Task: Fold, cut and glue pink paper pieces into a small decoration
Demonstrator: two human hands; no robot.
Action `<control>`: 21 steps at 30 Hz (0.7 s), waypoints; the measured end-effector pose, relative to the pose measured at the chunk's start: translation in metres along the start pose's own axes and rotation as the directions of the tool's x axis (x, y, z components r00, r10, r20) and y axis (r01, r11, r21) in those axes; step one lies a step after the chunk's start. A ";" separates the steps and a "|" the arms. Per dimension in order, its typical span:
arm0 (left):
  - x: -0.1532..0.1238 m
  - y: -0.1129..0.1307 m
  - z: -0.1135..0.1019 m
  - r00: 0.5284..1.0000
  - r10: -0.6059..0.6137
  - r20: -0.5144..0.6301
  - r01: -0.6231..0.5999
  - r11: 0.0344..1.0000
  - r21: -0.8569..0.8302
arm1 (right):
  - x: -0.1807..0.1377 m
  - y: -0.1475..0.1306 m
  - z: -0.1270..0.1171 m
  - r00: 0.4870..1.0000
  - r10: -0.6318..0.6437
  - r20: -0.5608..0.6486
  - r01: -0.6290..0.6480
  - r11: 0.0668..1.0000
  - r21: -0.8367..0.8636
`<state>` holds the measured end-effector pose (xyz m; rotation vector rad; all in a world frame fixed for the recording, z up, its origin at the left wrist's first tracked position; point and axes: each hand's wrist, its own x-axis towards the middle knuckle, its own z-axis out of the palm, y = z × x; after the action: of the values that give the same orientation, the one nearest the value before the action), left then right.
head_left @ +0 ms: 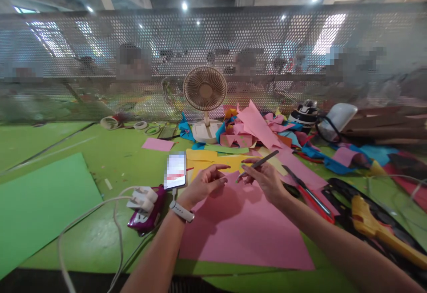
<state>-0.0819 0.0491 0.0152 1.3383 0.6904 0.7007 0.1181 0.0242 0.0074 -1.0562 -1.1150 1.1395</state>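
My left hand [208,181], with a white watch band on its wrist, hovers over a large pink sheet of paper [247,235]. Its thumb and index finger are apart, and nothing shows between them. Facing it, my right hand [262,176] is closed around slim dark grey tweezers [267,158]. The tweezers slant down to the left, with their narrow end near the left fingertips. Yellow paper [202,155] lies just beyond the hands. Left of them, a phone [175,170] with a lit screen is plugged into a cable.
A small fan [205,89] stands behind, beside heaped pink and blue paper scraps [255,124]. A purple power strip [147,217] with white plugs and loose cables sits left, near a green sheet [43,208]. At right lie a red-and-black cutter [312,197] and a yellow-handled tool [376,226].
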 end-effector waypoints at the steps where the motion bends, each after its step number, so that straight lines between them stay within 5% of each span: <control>1: 0.000 0.000 0.000 1.000 0.000 0.004 0.000 1.000 -0.004 | 0.000 0.001 -0.001 0.999 -0.033 -0.012 0.033 0.999 -0.030; 10: 0.000 0.000 0.002 0.999 0.032 0.027 -0.032 0.999 -0.017 | -0.010 -0.009 0.001 0.971 -0.238 -0.026 0.221 0.932 -0.287; 21: -0.003 0.003 0.005 0.991 -0.048 0.122 0.040 0.997 0.067 | -0.010 -0.014 0.008 0.990 -0.075 0.118 0.088 0.990 -0.107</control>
<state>-0.0801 0.0438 0.0192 1.4089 0.6448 0.5594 0.1114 0.0131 0.0214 -1.0323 -1.3134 1.0925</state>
